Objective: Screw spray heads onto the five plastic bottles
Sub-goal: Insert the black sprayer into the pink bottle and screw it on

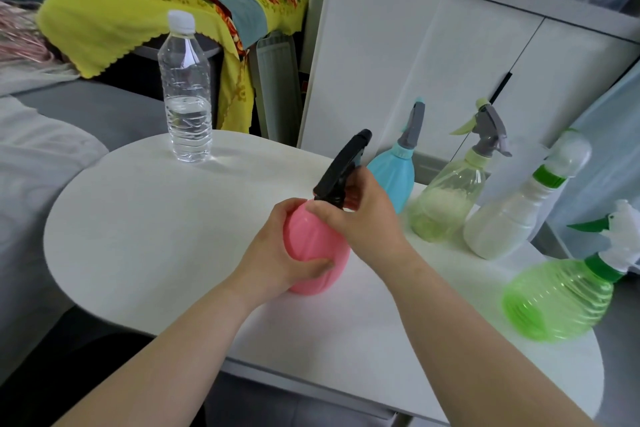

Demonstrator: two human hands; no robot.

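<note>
Gripping the pink bottle (313, 250) on the white table (156, 236) with my left hand (277, 253) — my right hand (360, 215) pinches the black spray head (341, 166) at its neck.

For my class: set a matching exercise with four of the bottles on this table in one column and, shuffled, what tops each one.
Bottles: 1 pink bottle; 2 blue bottle; 3 bright green bottle; 4 clear water bottle.
Tops: a white screw cap; b black spray head; c white spray head with green trigger; d grey spray head.
Pairs: 1-b, 2-d, 3-c, 4-a.
</note>
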